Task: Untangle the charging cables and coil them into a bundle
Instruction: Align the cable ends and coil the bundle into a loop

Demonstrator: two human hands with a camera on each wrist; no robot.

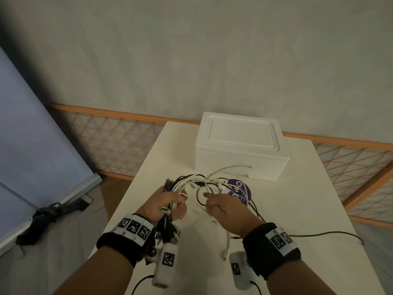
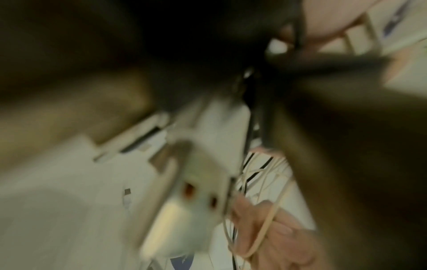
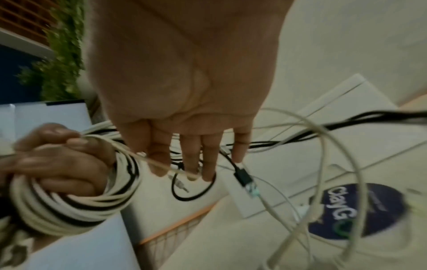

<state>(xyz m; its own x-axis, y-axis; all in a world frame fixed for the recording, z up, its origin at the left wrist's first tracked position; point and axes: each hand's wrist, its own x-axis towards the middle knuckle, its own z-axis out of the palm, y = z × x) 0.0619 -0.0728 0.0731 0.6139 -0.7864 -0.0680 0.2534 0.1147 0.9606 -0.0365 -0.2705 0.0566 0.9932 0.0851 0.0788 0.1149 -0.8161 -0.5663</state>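
My left hand (image 1: 170,201) grips a coil of white and black charging cables (image 1: 191,182) above the table, and plug ends hang below its wrist. In the right wrist view the coil (image 3: 69,204) wraps round the left hand (image 3: 57,164). My right hand (image 1: 221,205) is just right of it, fingers straight and reaching into the loose strands. A white strand crosses the right hand's fingertips (image 3: 159,169) in the right wrist view. A black plug (image 3: 242,177) dangles beyond the right hand (image 3: 184,82). The left wrist view is blurred.
A white foam box (image 1: 240,145) stands at the back of the cream table (image 1: 297,199). A purple round label (image 1: 242,188) lies under the loose cables. A black cable (image 1: 329,233) trails to the right edge. A white cable end (image 1: 226,248) lies near me.
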